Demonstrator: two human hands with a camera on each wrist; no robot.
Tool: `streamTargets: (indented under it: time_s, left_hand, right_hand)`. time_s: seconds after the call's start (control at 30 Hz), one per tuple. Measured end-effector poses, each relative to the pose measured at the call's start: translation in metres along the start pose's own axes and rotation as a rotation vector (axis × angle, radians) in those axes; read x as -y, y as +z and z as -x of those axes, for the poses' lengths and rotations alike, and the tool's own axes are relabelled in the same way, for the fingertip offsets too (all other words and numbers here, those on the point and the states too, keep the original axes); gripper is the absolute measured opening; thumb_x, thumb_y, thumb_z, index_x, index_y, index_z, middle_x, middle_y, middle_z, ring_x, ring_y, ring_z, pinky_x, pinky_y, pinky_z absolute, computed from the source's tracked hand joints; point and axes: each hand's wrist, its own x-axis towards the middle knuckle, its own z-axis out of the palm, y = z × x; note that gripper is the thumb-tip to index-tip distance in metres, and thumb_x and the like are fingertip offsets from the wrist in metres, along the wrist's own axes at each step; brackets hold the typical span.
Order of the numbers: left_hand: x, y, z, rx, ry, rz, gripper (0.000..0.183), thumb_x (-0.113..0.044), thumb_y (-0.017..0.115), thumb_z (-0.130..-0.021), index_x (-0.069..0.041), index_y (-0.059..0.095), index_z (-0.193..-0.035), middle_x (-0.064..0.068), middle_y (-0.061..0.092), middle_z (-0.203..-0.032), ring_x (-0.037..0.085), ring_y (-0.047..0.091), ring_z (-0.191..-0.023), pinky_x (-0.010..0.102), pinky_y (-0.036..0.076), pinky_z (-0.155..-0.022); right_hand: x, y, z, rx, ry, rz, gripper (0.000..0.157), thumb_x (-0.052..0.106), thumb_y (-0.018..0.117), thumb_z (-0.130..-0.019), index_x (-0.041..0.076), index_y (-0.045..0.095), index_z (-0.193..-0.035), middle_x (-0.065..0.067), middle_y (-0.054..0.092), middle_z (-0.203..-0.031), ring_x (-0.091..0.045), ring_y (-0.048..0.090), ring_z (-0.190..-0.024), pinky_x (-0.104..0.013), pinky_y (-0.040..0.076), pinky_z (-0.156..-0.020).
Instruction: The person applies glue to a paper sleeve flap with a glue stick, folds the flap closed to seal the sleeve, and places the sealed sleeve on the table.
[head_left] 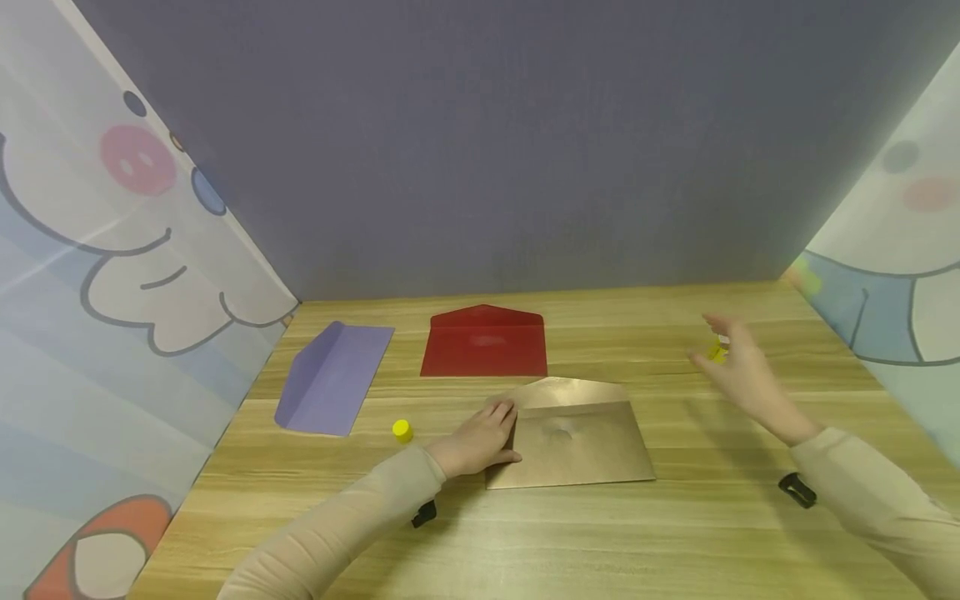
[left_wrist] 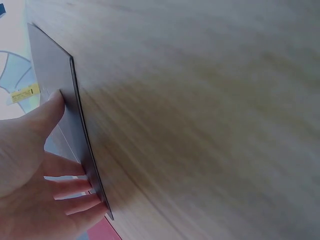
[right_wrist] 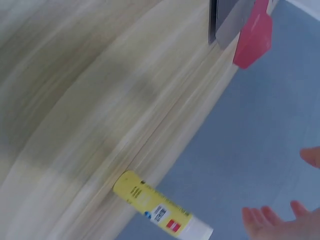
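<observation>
A gold envelope [head_left: 585, 450] lies with its flap opened away from me. My left hand [head_left: 477, 437] rests on its left edge; the left wrist view shows the thumb and spread fingers flat against the paper [left_wrist: 52, 75]. Toward the right side of the table, a yellow glue stick [right_wrist: 155, 205] stands upright, its white end on top and uncapped. Beside it, my right hand [head_left: 746, 379] hovers with thumb and fingers parted, partly covering it in the head view. In the right wrist view, the fingers are apart from the stick.
Behind the gold envelope lies a red envelope [head_left: 483, 352], flap raised. A purple envelope [head_left: 337, 379] sits at the left, also unfolded. A small yellow cap [head_left: 402, 431] stands left of my left hand. A grey wall [head_left: 510, 150] borders the wooden table at the back.
</observation>
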Motion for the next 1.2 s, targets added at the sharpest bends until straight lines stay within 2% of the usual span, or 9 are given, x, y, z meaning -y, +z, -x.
streamTargets:
  time_s: [0.1, 0.33, 0.47, 0.7, 0.93, 1.2]
  left_hand:
    - [0.0, 0.001, -0.001, 0.001, -0.004, -0.002, 0.07, -0.046, 0.045, -0.088, 0.006, 0.034, -0.132, 0.019, 0.03, -0.138, 0.029, 0.026, -0.128, 0.031, 0.024, -0.105]
    - [0.0, 0.001, -0.002, 0.004, -0.01, -0.006, 0.07, -0.046, 0.045, -0.088, 0.006, 0.034, -0.132, 0.019, 0.03, -0.138, 0.029, 0.026, -0.128, 0.031, 0.024, -0.105]
    - [0.0, 0.001, -0.002, 0.001, -0.012, -0.001, 0.07, -0.046, 0.046, -0.087, 0.006, 0.034, -0.132, 0.019, 0.03, -0.138, 0.029, 0.026, -0.128, 0.031, 0.025, -0.105]
    - [0.001, 0.001, -0.002, -0.006, -0.005, 0.007, 0.07, -0.046, 0.046, -0.088, 0.006, 0.034, -0.132, 0.019, 0.03, -0.138, 0.029, 0.026, -0.128, 0.031, 0.023, -0.105]
    - [0.0, 0.002, -0.002, -0.01, -0.004, -0.002, 0.07, -0.047, 0.046, -0.087, 0.006, 0.035, -0.132, 0.019, 0.032, -0.137, 0.029, 0.029, -0.127, 0.031, 0.024, -0.105]
    - [-0.001, 0.0, -0.001, -0.013, -0.004, -0.037, 0.07, -0.049, 0.045, -0.086, 0.005, 0.037, -0.131, 0.018, 0.034, -0.136, 0.028, 0.032, -0.126, 0.031, 0.027, -0.104]
  right_hand:
    - [0.003, 0.008, 0.0, 0.062, -0.064, 0.028, 0.057, 0.005, 0.057, -0.084, -0.016, 0.026, -0.127, -0.039, 0.029, -0.121, -0.055, 0.03, -0.107, -0.065, 0.03, -0.081]
    - [0.006, 0.033, 0.0, 0.132, -0.293, 0.165, 0.051, -0.002, 0.067, -0.073, -0.016, 0.041, -0.115, -0.033, 0.046, -0.11, -0.048, 0.042, -0.102, -0.058, 0.037, -0.084]
    - [0.007, 0.044, 0.002, 0.234, -0.351, 0.199, 0.05, 0.003, 0.068, -0.074, -0.012, 0.043, -0.115, -0.029, 0.048, -0.112, -0.044, 0.044, -0.104, -0.055, 0.039, -0.085]
    - [0.007, 0.06, 0.005, 0.346, -0.36, 0.221, 0.061, 0.012, 0.073, -0.071, -0.011, 0.042, -0.118, -0.029, 0.046, -0.117, -0.043, 0.043, -0.108, -0.053, 0.038, -0.089]
    - [0.002, 0.075, 0.007, 0.378, -0.42, 0.258, 0.075, 0.026, 0.078, -0.063, -0.013, 0.044, -0.118, -0.032, 0.045, -0.118, -0.045, 0.044, -0.108, -0.053, 0.038, -0.089]
    - [-0.005, 0.084, 0.01, 0.435, -0.443, 0.294, 0.086, 0.027, 0.077, -0.063, -0.015, 0.036, -0.125, -0.033, 0.038, -0.126, -0.047, 0.039, -0.113, -0.052, 0.037, -0.091]
